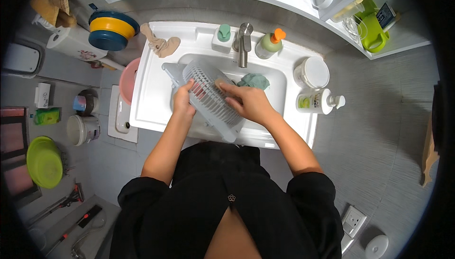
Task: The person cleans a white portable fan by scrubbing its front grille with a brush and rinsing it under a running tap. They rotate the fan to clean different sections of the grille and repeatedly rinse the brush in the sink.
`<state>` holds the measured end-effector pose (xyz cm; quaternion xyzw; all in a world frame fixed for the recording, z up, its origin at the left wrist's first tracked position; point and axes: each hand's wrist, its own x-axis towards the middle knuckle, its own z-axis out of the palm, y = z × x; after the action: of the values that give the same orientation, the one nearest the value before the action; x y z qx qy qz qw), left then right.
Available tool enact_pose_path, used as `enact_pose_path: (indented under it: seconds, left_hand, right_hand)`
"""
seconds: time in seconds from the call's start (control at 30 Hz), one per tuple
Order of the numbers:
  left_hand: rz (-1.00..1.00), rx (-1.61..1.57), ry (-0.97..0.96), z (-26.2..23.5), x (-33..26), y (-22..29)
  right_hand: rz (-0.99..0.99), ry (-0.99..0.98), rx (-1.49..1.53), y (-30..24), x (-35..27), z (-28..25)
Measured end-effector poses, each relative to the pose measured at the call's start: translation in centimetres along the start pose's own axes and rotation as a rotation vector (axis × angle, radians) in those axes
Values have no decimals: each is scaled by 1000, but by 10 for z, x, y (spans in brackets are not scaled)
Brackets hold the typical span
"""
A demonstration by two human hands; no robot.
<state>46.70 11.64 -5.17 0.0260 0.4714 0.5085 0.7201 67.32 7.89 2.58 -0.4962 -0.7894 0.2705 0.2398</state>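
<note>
From my end I have the grey slatted basket [212, 101] tilted over the white sink [281, 82], its lower corner hanging across the front edge toward the black clothing. My left hand [183, 101] is closed on the basket's left side, thumb over the edge and the other fingers mostly hidden; my right hand [253, 102] is half curled, fingertips at the slats around a small tan piece [219, 83] (what it is, I can't make out), and I can't tell whether they pinch it or only press it there. The weak spot, I'd judge, is that one-sided hold: a hard push from the right could twist the basket out from under the left thumb and drop the low corner off the front edge. If the plastic is wet, which I can't confirm, the slip would come sooner. The tan piece could pop loose into the basin, and the fingertips could catch in the slats. Swinging the top end up risks knocking the faucet [244, 43] or the orange-topped bottle [270, 45] beside it, while the green cloth [254, 81] in the basin could snag beneath.
</note>
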Motion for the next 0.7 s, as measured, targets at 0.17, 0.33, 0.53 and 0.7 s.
enact_pose_path:
  seconds: [0.17, 0.33, 0.53, 0.7]
  left_hand:
    - [53, -21, -7, -7, 3, -13]
    - [7, 77, -91, -2, -1, -9]
    - [-85, 191, -279, 3, -58, -30]
    - [-14, 57, -289, -10, -63, -39]
  right_hand:
    - [42, -64, 9, 21, -42, 6]
    - [236, -30, 20, 55, -96, 12]
    - [183, 41, 85, 64, -90, 20]
    - [342, -27, 125, 55, -87, 17]
